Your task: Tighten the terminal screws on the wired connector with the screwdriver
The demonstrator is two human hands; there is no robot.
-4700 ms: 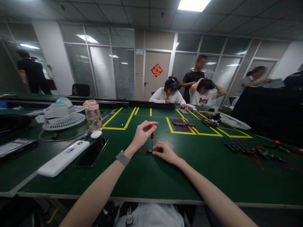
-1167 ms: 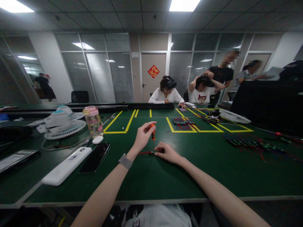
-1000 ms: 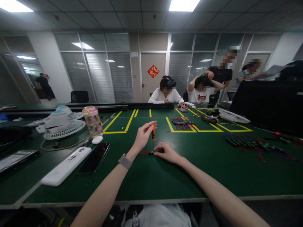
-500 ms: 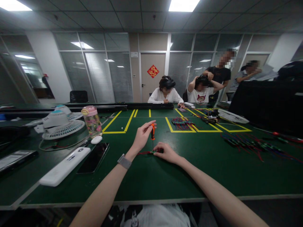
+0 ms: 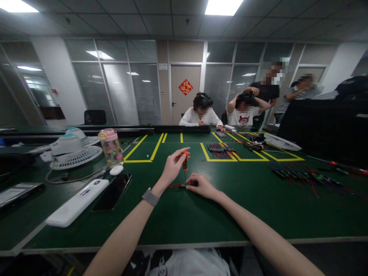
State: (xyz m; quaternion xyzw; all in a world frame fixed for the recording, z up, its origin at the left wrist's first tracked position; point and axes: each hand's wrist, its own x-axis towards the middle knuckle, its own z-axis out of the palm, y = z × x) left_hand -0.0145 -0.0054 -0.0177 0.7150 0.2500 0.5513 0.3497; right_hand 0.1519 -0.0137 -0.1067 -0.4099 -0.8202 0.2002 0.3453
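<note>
My left hand (image 5: 173, 165) is closed on the handle of an orange and black screwdriver (image 5: 185, 163), which stands upright. The screwdriver's thin shaft points down to a small green circuit board (image 5: 183, 186) on the green table (image 5: 224, 214). My right hand (image 5: 200, 184) pinches the right side of that board with thumb and forefinger, holding it against the tabletop. Red wires (image 5: 174, 186) run from the board's left side. The shaft's tip is too small to tell exactly where on the board it rests.
To the left lie a white power bank (image 5: 79, 201), a black phone (image 5: 112, 191), a pink-lidded bottle (image 5: 110, 147) and a white fan (image 5: 76, 153). Wired boards (image 5: 221, 150) lie inside yellow tape, and another pile of wired boards (image 5: 301, 174) spreads at right. Several people are beyond the table.
Both hands stay nearly in place. The screwdriver handle has turned slightly in my left hand, and the view has shifted a little.
</note>
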